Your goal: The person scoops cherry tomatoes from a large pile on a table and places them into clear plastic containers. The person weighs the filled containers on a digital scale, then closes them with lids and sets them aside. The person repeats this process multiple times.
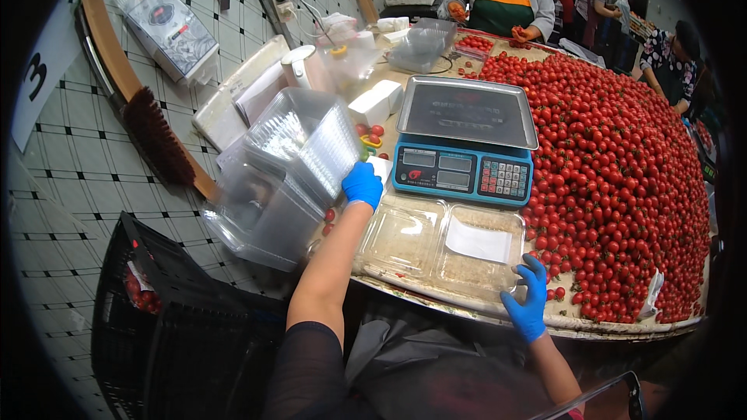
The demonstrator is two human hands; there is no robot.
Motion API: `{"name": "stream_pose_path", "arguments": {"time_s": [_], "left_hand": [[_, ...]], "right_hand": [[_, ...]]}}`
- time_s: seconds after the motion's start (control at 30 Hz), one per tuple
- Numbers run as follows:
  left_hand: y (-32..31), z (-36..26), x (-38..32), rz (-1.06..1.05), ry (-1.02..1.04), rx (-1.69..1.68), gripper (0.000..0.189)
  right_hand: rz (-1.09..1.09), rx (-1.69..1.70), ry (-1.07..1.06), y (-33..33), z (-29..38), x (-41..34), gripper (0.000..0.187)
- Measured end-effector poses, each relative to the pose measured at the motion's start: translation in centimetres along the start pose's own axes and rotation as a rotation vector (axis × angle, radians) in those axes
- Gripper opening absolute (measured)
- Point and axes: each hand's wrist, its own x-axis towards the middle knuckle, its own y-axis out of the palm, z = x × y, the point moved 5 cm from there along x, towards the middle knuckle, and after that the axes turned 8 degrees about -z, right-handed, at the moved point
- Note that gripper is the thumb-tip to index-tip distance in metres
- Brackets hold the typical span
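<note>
My left hand [363, 185], in a blue glove, is beside a nested stack of clear plastic boxes [315, 146]. White paper [380, 168] lies right by its fingers; whether they grip it is hidden. A clear plastic clamshell box lies opened flat before me, one half [402, 239] on the left and the other [475, 271] on the right. Inside the right half rests a white paper slip [477, 243]. My gloved right hand [528, 297] hovers at that half's near right corner, thumb and fingers apart. Behind the clamshell stands a blue weighing scale [461, 172] with a metal pan [467, 111].
A large heap of cherry tomatoes [607, 186] covers the table's right side. Black crates [192, 332] stand at lower left, near a brush [154, 134]. Across the table, a person in a green apron [502, 3] holds tomatoes. An electric kettle [303, 69] stands at the back left.
</note>
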Motion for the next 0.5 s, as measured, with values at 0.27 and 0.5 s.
{"name": "stream_pose_path", "arguments": {"time_s": [0.27, 0.5], "left_hand": [[1.1, 0.3, 0.4, 0.052, -0.154, -0.158, 0.014], [-0.1, 1.3, -0.5, -0.125, -0.182, -0.425, 0.006]], "right_hand": [[-0.009, 0.016, 0.009, 0.0, 0.0, 0.1, 0.058], [-0.002, 0.01, -0.003, 0.0, 0.1, 0.1, 0.06]]}}
